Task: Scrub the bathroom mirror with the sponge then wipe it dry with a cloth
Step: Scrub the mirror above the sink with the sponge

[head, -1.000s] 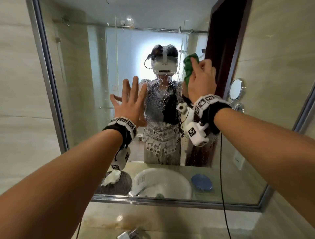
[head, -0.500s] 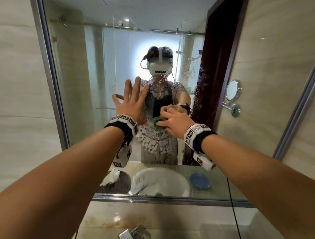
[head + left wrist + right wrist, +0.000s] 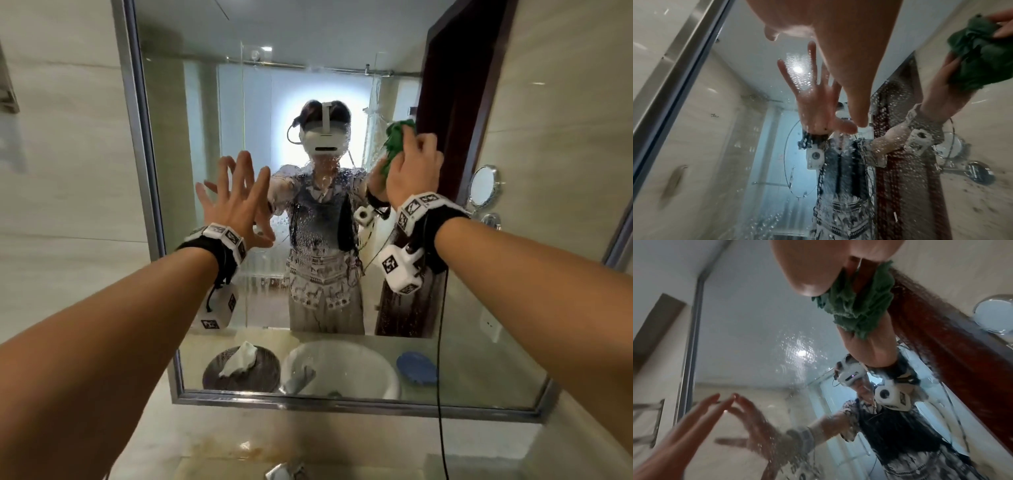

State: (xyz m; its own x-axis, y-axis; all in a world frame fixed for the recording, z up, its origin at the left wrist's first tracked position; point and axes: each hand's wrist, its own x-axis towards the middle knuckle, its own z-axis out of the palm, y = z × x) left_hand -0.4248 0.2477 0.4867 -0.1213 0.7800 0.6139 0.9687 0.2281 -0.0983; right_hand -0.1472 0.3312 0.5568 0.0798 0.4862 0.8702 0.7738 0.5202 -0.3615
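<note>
The marble vanity counter (image 3: 219, 455) carries a chrome tap (image 3: 284, 471) at its near edge — a brownish stain just behind it.

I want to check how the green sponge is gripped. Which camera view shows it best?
The right wrist view: the green sponge fills the upper middle, bunched under the right hand against the mirror. The head view shows only its edge past the knuckles; the left wrist view catches it dark at the frame's right border.

Both arms reach forward; the left hand (image 3: 236, 209) is raised with fingers spread straight, the right hand (image 3: 412, 168) higher with fingers curled.
</note>
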